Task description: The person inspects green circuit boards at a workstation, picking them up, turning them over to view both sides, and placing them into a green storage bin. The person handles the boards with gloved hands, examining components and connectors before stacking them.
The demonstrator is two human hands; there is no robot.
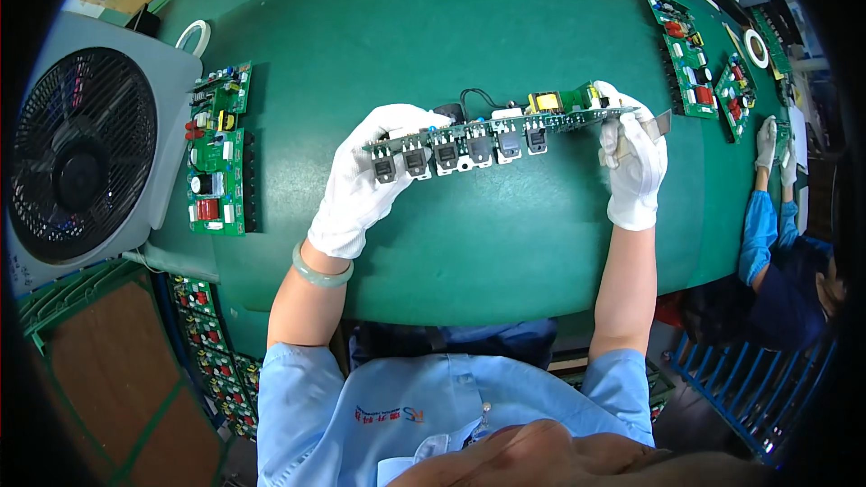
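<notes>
Held board: a long green circuit board (492,131) is up over the middle of the green tabletop (469,252), tilted so that its edge faces the wearer. Six black block-shaped components line the near side; a yellow component sits toward the right end, and a black wire loops up behind.
Left hand: the white-gloved left hand (356,180) pinches the board's left end, fingers behind and thumb in front. A pale green bangle (322,276) circles the wrist.
Right hand: the white-gloved right hand (636,162) has its fingers bent and closed around the board's right end. A thin grey flat piece (664,123) sticks out beside them; whether it belongs to the board cannot be told.
Left side: green boards with red and white parts (216,185) lie near a large grey fan (81,153); a white ring (194,39) lies behind.
Right side: more populated boards (690,63) lie near a blue-sleeved co-worker (758,234) in white gloves.
</notes>
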